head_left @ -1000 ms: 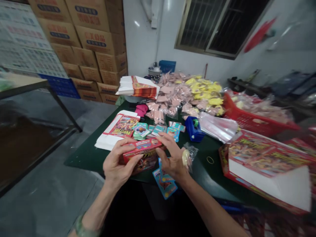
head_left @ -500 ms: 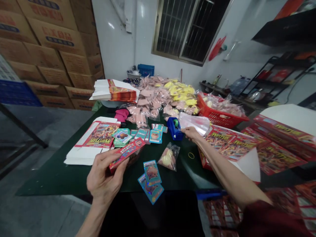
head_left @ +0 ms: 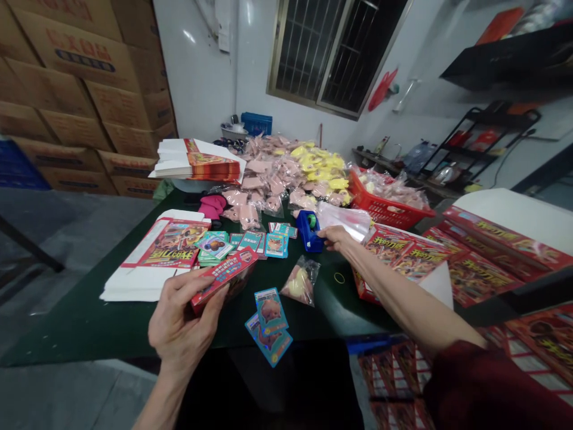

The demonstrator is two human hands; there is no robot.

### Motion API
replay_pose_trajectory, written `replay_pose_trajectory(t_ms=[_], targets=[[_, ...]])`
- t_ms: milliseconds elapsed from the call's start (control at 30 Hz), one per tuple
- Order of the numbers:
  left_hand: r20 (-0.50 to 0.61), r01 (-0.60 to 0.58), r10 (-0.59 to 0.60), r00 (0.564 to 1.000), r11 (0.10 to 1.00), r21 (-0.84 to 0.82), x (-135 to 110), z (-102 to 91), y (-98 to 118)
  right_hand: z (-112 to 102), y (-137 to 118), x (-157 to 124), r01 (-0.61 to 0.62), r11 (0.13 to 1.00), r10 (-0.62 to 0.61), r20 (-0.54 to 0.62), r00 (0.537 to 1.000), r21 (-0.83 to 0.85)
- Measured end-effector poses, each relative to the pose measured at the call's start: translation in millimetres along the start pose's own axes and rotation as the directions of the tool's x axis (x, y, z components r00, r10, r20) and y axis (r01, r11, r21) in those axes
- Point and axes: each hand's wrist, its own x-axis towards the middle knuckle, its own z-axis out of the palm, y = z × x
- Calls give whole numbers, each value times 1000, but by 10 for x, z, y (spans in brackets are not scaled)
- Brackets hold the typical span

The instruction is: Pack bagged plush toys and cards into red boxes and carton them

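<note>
My left hand [head_left: 185, 319] is closed around a small red printed box [head_left: 225, 278], holding it tilted above the table. At the near right end of a blue tape dispenser [head_left: 308, 233] with a green roll, my right hand [head_left: 338, 237] pinches its fingers; whatever is between them is too small to see. Two blue-green picture cards [head_left: 271, 325] overlap at the table's front edge. Beyond them lies a clear bag with a pink and yellow plush toy [head_left: 299, 283]. Stacks of cards [head_left: 217, 246] lie behind the held box.
Flat printed cartons [head_left: 147, 257] lie on the left. A heap of bagged plush toys [head_left: 277, 173] covers the back, beside a red basket [head_left: 389, 209]. Clear plastic bags [head_left: 344, 220] lie behind my right hand. Red display boxes [head_left: 403, 254] stand on the right, and a rubber band [head_left: 339, 278] lies nearby.
The whole view has shifted slightly, so things appear a little further left. Both hands keep nearly the same places, at the box and at the tape dispenser.
</note>
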Motion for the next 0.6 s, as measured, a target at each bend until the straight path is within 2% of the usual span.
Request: replay_pose_trajectory(t_ms=[167, 300, 367, 467, 600], targets=[[0, -2, 2, 1000, 1000, 3, 5, -8, 18, 145, -20, -94, 1, 982, 8, -46, 999, 191], [5, 18, -18, 1000, 1000, -8, 3, -11, 13, 239, 198, -211, 121, 946, -98, -91, 991, 300], [4, 25, -25, 1000, 999, -24, 10, -5, 16, 277, 362, -248, 166, 934, -139, -107, 985, 318], [-22, 11, -12, 1000, 999, -49, 30, 8, 33, 317, 550, -214, 159, 940, -133, -106, 985, 301], [-28, 21, -22, 999, 999, -32, 44, 16, 50, 330, 589, -66, 105, 970, -90, -77, 993, 219]])
